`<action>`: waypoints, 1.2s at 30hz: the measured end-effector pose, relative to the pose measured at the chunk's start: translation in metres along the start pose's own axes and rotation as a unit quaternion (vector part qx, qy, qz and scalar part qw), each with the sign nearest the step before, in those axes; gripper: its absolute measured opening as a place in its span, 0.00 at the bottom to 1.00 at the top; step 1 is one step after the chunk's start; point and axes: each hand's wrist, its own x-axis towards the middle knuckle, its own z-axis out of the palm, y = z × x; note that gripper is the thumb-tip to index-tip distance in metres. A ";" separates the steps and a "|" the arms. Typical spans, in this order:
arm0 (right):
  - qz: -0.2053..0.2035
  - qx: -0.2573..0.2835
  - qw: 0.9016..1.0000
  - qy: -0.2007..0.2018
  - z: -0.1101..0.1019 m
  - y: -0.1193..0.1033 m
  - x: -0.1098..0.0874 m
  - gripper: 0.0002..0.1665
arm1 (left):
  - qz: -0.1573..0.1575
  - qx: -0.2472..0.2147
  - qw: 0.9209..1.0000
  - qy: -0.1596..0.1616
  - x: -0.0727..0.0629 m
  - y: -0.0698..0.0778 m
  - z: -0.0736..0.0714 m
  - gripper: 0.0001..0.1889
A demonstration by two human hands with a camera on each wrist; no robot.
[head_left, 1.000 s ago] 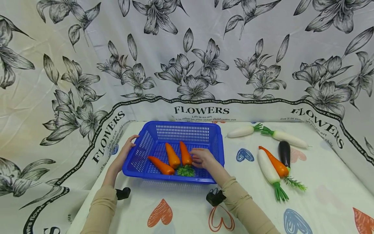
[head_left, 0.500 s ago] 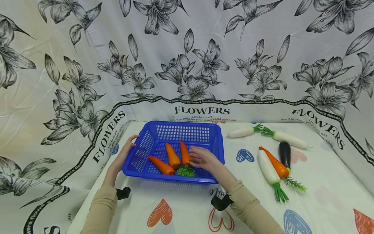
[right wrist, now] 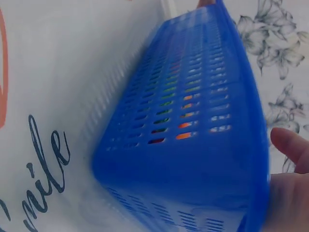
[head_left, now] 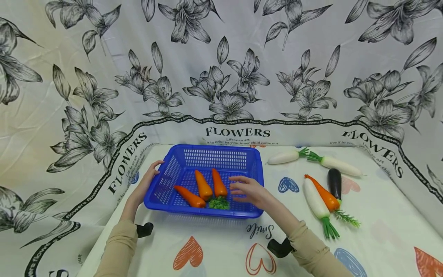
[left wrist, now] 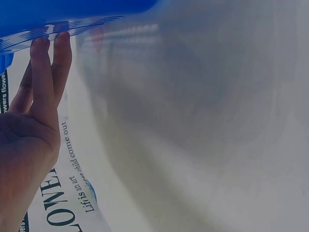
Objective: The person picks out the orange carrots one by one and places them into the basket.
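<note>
A blue plastic basket (head_left: 204, 212) with slotted sides holds several orange carrots, among them a left carrot (head_left: 190, 196), a middle carrot (head_left: 203, 185) and a right carrot (head_left: 219, 183). Green leaves (head_left: 219, 203) show near its front wall. My left hand (head_left: 147, 181) touches the basket's left side; in the left wrist view its fingers (left wrist: 44, 79) stretch up against the outer wall. Over the right part of the basket, my right hand (head_left: 250, 191) hangs with loosely spread fingers, apart from the carrots and holding nothing.
Right of the basket lie a white radish (head_left: 316, 198), a carrot (head_left: 323, 194) and an eggplant (head_left: 334, 184), close together. Further back are two more radishes, a short one (head_left: 283, 157) and a longer one (head_left: 340, 166). A flower-printed curtain (head_left: 221, 96) closes off the back.
My right hand has drawn away from the right carrot, toward the basket's right side, and its fingers have spread. The left hand stays at the basket. The carrots look unmoved.
</note>
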 end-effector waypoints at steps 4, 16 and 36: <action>-0.025 -0.024 0.998 -0.044 -0.002 -0.002 -0.013 0.28 | -0.005 0.003 1.000 0.002 0.000 -0.001 0.000 0.26; -0.089 -0.117 0.987 -0.070 -0.011 -0.006 -0.037 0.28 | 0.005 0.006 1.000 0.001 -0.001 -0.003 0.000 0.27; -0.150 -0.150 0.976 0.039 -0.049 0.005 -0.061 0.28 | 0.004 0.008 1.000 0.004 -0.002 -0.002 0.001 0.27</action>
